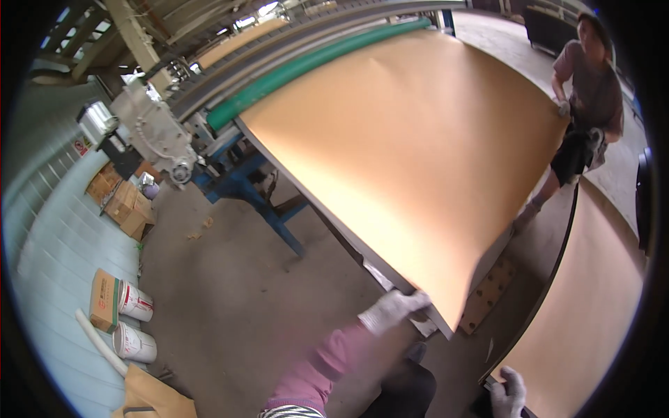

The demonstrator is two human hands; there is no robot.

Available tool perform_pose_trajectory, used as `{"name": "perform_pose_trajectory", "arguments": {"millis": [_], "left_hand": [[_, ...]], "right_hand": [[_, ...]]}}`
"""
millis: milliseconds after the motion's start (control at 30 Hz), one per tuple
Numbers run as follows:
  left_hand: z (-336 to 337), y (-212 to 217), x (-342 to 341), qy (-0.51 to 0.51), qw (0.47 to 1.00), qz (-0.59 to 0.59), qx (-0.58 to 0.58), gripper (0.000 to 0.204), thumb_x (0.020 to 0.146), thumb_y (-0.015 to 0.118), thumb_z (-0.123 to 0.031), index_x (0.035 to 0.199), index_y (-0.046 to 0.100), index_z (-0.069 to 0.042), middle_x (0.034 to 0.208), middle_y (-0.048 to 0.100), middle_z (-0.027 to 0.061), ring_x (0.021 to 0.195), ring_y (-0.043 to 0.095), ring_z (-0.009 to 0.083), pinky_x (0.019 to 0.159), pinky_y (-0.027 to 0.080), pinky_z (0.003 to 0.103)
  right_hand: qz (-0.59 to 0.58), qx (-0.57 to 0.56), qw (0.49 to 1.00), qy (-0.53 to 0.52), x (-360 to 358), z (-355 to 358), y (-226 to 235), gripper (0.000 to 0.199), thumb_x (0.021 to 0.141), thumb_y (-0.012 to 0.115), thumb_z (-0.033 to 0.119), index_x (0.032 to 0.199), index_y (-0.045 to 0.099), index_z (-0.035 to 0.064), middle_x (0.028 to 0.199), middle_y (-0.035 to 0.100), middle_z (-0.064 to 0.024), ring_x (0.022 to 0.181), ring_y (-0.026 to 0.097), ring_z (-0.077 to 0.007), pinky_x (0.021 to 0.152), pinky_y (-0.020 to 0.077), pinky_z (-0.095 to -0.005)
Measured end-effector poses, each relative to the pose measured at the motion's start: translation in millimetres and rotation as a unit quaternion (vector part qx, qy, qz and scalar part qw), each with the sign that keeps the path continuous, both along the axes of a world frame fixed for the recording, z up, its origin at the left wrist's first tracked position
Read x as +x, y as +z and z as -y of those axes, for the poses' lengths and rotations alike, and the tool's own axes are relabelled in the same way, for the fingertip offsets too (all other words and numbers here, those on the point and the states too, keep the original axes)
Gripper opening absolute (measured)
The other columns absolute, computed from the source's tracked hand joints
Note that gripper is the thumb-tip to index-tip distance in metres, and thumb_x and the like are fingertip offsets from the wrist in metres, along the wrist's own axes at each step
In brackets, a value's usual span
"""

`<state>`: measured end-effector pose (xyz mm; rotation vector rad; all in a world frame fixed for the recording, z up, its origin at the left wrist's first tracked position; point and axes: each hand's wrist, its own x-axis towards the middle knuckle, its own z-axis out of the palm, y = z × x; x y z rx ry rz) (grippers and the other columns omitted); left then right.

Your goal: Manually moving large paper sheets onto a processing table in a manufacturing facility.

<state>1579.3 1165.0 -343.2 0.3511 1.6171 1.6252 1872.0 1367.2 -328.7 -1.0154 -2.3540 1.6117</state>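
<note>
A large tan board (418,153) lies across a machine table, sloping down toward me. My left hand (394,308), in a white work glove with a pink sleeve, grips the board's near corner edge. At the bottom right my right hand (509,393), also gloved, rests on the dark edge of a second tan board (592,313) lying lower. At the far corner a co-worker (589,90) in a mauve shirt holds the first board with gloved hands.
A green roller (313,63) and grey rails run along the machine's far side over a blue steel frame (251,188). Cardboard boxes (122,202), two white buckets (136,320) and a white pipe stand by the pale corrugated wall at left. A pallet block (488,292) sits under the board.
</note>
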Motion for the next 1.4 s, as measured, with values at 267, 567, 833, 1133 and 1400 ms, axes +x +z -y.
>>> {"name": "perform_pose_trajectory", "arguments": {"millis": [267,567,833,1133,1400], "left_hand": [[-39,115,124,0.015,0.969,0.197,0.151,0.023,0.093,0.053,-0.021,0.096,0.059,0.0,0.082,0.065,0.0101,0.07,0.067,0.0199,0.065,0.057,0.034],[-53,99,224,0.026,0.947,0.289,0.138,0.023,0.094,0.049,-0.023,0.095,0.059,-0.002,0.077,0.066,0.0111,0.063,0.067,0.0224,0.057,0.059,0.039],[-90,79,286,-0.022,0.998,0.045,-0.027,0.043,0.09,0.048,-0.042,0.089,0.062,-0.001,0.069,0.062,0.0044,0.064,0.058,0.0131,0.059,0.047,0.029],[-29,143,285,0.049,0.662,-0.736,0.135,0.056,0.074,0.069,-0.015,0.123,0.046,-0.001,0.097,0.059,0.013,0.094,0.059,0.0263,0.084,0.049,0.038],[-142,36,276,-0.224,0.728,-0.648,0.027,0.044,0.083,0.046,-0.013,0.126,0.047,-0.003,0.09,0.057,0.0099,0.089,0.057,0.0185,0.081,0.05,0.038]], "right_hand": [[-0.127,-0.106,0.981,0.106,65,62,18,0.037,0.086,0.058,0.001,0.123,0.053,-0.0009,0.11,0.062,-0.009,0.099,0.058,-0.0164,0.087,0.0466,-0.026],[-0.267,-0.383,0.884,-0.013,132,87,75,0.056,0.093,0.052,0.026,0.139,0.035,0.0007,0.127,0.047,-0.0127,0.11,0.048,-0.0168,0.087,0.0428,-0.0291],[-0.297,-0.394,0.862,-0.117,98,65,94,0.045,0.091,0.049,0.048,0.102,0.061,0.0055,0.07,0.058,-0.0031,0.06,0.057,-0.0141,0.058,0.0492,-0.0275],[-0.186,-0.063,0.956,-0.22,180,-7,71,0.026,0.091,0.05,0.023,0.112,0.049,0.0092,0.067,0.05,0.0014,0.053,0.045,-0.0049,0.045,0.0363,-0.0181],[-0.156,0.316,0.896,-0.269,260,-50,58,0.015,0.092,0.053,0.022,0.082,0.055,0.0112,0.061,0.05,0.0022,0.045,0.044,-0.0039,0.038,0.0343,-0.0195]]}}
